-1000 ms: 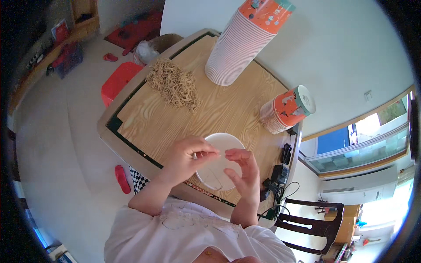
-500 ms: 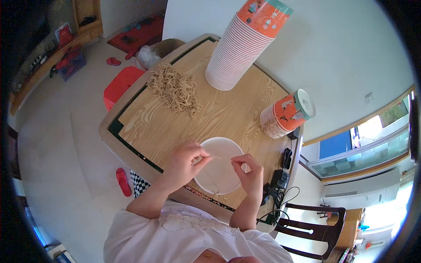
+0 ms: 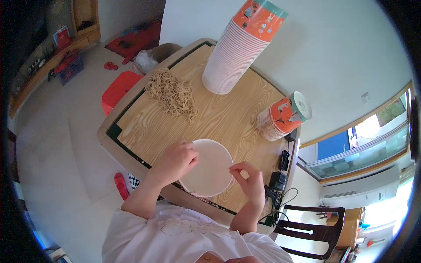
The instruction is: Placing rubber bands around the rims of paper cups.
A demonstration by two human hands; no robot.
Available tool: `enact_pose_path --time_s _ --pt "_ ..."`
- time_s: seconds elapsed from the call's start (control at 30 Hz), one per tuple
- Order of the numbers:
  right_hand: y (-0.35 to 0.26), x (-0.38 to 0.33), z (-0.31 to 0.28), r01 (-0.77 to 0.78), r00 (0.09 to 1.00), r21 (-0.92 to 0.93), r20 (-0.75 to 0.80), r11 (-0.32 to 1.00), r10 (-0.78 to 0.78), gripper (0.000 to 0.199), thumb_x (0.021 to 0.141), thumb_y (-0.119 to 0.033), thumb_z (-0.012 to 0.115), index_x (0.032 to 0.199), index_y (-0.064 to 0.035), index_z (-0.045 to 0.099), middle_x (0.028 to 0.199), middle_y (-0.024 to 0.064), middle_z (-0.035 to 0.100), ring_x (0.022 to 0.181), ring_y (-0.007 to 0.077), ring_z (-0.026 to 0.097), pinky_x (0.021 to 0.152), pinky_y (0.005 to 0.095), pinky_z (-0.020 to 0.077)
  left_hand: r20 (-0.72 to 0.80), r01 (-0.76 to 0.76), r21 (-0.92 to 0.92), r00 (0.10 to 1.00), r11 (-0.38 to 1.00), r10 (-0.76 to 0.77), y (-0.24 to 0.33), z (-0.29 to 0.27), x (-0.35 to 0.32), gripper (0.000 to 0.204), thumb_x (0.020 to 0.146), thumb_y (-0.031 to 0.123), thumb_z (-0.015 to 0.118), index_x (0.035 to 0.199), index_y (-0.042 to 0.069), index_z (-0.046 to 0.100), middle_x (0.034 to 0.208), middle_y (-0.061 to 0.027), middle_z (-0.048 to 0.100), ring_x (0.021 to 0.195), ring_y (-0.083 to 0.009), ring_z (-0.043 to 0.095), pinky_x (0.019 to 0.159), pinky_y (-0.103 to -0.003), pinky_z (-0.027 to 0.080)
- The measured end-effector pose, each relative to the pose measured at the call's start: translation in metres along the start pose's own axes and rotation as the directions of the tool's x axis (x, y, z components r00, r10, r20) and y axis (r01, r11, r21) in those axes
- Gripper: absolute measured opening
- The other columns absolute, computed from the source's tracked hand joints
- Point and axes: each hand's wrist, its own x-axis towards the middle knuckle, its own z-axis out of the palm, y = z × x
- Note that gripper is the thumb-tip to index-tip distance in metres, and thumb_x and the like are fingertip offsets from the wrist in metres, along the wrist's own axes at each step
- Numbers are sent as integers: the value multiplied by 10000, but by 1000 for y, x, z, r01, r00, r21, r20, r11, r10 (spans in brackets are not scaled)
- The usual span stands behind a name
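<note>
A round white paper bucket (image 3: 206, 173) stands mouth up at the table's near edge, and its inside looks plain white. Over its left rim is my left hand (image 3: 180, 160), fingers curled closed. My right hand (image 3: 249, 179) pinches thumb and forefinger together at the bucket's right rim. Whatever either hand holds is too small to make out. Farther back on the left lies a tangled heap of tan string (image 3: 172, 94). A tall stack of nested paper buckets (image 3: 237, 48), orange and green on the top one, rises behind.
A shorter upside-down bucket stack (image 3: 285, 116), with tan strands around its lower rims, stands at the right. Black adapters and cables (image 3: 277, 180) crowd the table's right edge. A dark wooden chair (image 3: 311, 228) is at lower right, a red stool (image 3: 120, 90) at left.
My hands have moved farther apart, the left one leftward. A thin strand seen at my left fingers no longer shows. The bucket sits slightly further left in view.
</note>
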Motion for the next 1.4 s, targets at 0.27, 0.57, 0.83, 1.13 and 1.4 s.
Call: enact_pose_path --time_s 0.27,0.57,0.83,1.13,1.4 --pt "-16 15 5 135 986 -47 -89 990 -139 146 692 -3 677 830 -40 644 764 77 609 710 210 585 652 301 469 -138 -237 -300 969 924 204 35 15 20 440 733 150 661 1145 68 529 1039 -126 570 1000 -270 526 845 -365 419" --pt "-1 19 -3 216 967 -38 -131 976 -219 115 703 -16 669 812 -36 638 782 81 617 735 236 587 652 315 471 116 108 -479 992 871 -59 37 14 41 112 722 75 666 795 8 614 687 -83 631 637 -169 617 594 -293 476" --pt "53 38 7 84 978 227 -204 970 -37 133 766 -14 620 898 -5 626 834 95 631 778 180 600 695 279 473 50 153 -215 988 964 -146 25 34 51 99 721 113 640 757 31 598 682 -105 626 636 -246 619 583 -341 475" --pt "49 41 3 214 975 303 -127 929 -183 245 740 -20 663 980 -17 614 862 86 608 764 176 595 708 280 474 41 199 -262 980 944 -195 29 35 57 74 748 88 631 789 30 614 704 -97 637 658 -196 630 605 -302 484" --pt "50 47 5 241 970 302 -88 922 -225 128 749 -32 663 872 -11 637 808 79 623 772 168 595 702 276 468 160 261 -479 965 838 -209 25 33 59 107 763 93 658 820 4 638 718 -52 646 649 -93 598 617 -235 477"
